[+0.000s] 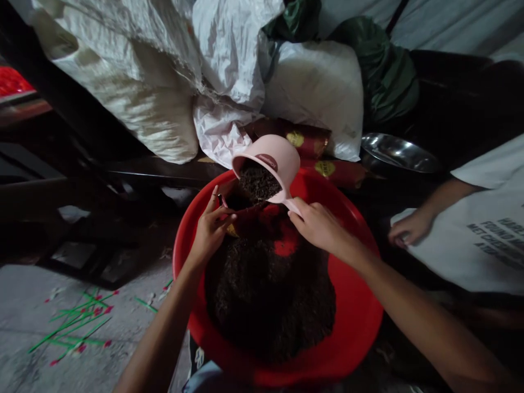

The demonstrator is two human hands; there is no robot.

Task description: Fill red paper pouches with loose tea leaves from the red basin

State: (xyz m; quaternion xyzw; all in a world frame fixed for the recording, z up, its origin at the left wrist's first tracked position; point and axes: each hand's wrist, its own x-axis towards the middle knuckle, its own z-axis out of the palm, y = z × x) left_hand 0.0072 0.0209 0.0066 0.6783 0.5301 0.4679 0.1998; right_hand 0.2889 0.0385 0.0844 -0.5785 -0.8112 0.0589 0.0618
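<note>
**Dim storeroom floor, sacks piled behind: scoop and packet over the big basin**

Dim room, concrete floor, white woven sacks [164,109] heaped across the top of the frame. A steel bowl [399,153] sits at upper right and green sticks [77,322] are scattered at lower left. Someone else's hand [409,229] rests at the right edge, well apart from mine.

Centre frame is the red basin [360,327] with a heap of dark loose leaf [270,295] in it. My right hand [317,225] is closed round the handle of the pink scoop [266,164]. The scoop is tipped forward just above centre, its mouth loaded with the same dark stuff. My left hand [210,229] pinches the mouth edge of a small red packet [245,212], thumb and fingers pressed on the rim. The packet sits right under the scoop's lip, over the basin. More red packets [311,142] lie behind the basin.

Handling-wise, I'd say:
- The scoop is stiff plastic and light even when loaded, so gripping the handle near the bowl gives the best control of the tilt.
- The packet looks like thin, floppy foil or paper. It folds shut if you grab the body, so hold it by the rim.
- The leaf is dry and spills easily.
</note>
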